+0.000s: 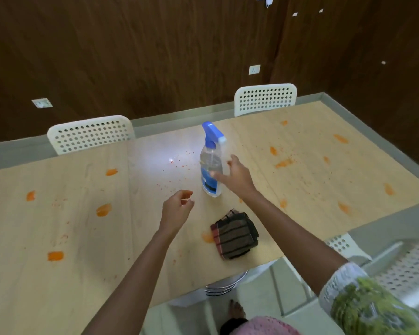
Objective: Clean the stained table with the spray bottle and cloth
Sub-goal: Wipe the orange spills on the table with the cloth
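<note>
A clear spray bottle [209, 165] with a blue trigger head stands upright near the middle of the light wooden table [70, 238]. My right hand [235, 176] reaches beside the bottle's right flank with fingers spread, close to it and not gripping it. My left hand [177, 210] hovers over the table left of the bottle, fingers loosely curled and holding nothing. A folded dark striped cloth [235, 233] lies near the table's front edge, below the bottle. Orange stains [103, 210] and red specks are smeared across the tabletop.
Two white perforated chairs [91, 135] stand at the table's far side against a dark wood wall. Another white chair [402, 262] is at the near right. A bare foot [236, 309] shows on the pale floor below the table edge.
</note>
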